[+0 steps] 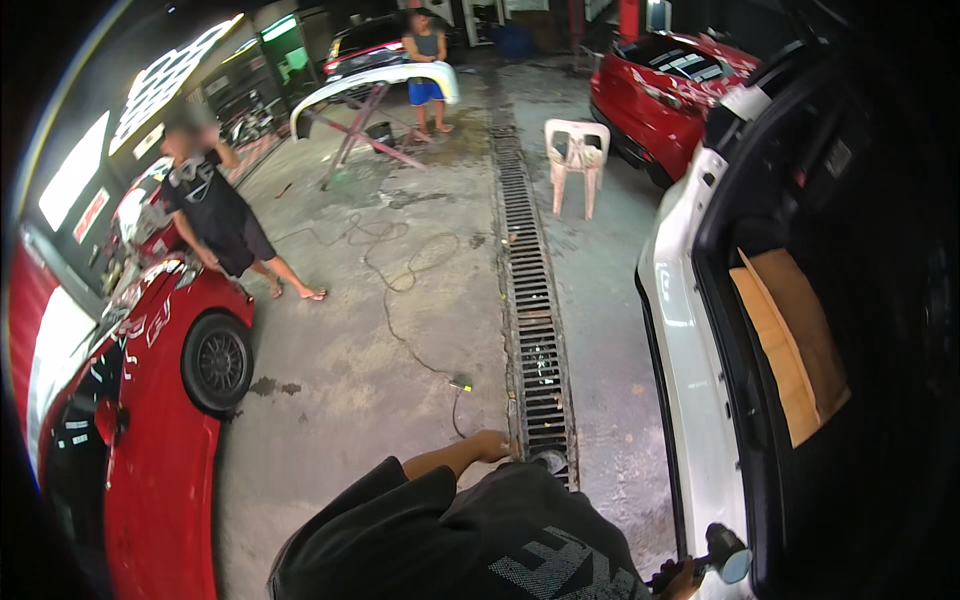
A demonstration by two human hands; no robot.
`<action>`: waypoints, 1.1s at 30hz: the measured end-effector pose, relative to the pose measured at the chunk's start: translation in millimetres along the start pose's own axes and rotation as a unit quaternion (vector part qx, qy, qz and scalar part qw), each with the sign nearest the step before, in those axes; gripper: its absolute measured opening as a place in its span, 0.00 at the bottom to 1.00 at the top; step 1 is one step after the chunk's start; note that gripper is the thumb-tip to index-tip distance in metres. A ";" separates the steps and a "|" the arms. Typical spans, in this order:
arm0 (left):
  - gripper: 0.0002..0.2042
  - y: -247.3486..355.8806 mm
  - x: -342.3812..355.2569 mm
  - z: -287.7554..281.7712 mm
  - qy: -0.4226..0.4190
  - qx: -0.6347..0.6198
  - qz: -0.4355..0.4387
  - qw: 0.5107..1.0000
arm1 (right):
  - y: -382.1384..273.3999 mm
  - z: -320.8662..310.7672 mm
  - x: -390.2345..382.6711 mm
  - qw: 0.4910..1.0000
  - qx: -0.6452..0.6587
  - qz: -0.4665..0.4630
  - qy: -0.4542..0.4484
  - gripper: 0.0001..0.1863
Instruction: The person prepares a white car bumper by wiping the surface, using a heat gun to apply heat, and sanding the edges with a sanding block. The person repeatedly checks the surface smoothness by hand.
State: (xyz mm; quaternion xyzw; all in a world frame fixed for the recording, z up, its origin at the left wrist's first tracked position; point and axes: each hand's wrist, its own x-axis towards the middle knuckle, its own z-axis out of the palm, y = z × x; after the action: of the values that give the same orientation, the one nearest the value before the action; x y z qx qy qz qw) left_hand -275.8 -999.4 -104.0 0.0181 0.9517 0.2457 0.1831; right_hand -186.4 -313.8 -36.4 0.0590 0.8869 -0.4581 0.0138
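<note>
Right hand: closed on black handheld tool with pale round face, just right of grip; glossy white car-body edge ahead could scratch should hold slip. Left hand: grip not discernible.

A: Which parts of the wearer's own body are shown?
B: The left arm, the shirted torso and, at the lower right edge, the right hand.
A: Describe the left arm.
B: A loose, short dark sleeve covers its upper part. The bare left forearm runs obliquely rightward and slightly up the view, in front of the torso, ending in the left hand. That hand appears compact and rounded; the state of its fingers cannot be told.
A: And the right?
B: It lies low, to the right of the torso, its fingers curled in a holding grip; its forearm is hidden.
</note>
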 end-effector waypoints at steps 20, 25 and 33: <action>0.17 -95.1 -0.6 15.5 -0.126 -0.031 -0.088 0.988 | -158.5 -10.2 -22.7 0.848 0.310 0.344 0.258 0.11; 0.22 -47.3 70.6 27.1 -0.092 -0.192 -0.145 0.966 | -161.4 -25.1 -18.4 0.831 0.355 0.315 0.292 0.07; 0.21 -73.5 106.1 26.0 -0.221 -0.209 -0.195 0.932 | -148.1 -38.3 -53.3 0.814 0.331 0.309 0.363 0.11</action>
State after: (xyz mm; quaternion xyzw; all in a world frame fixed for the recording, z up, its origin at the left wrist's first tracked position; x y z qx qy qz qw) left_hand -361.3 -1038.8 -196.0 -0.1531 0.7991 0.3883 0.4328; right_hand -149.8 -372.5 110.1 0.4932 0.5575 -0.6407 -0.1884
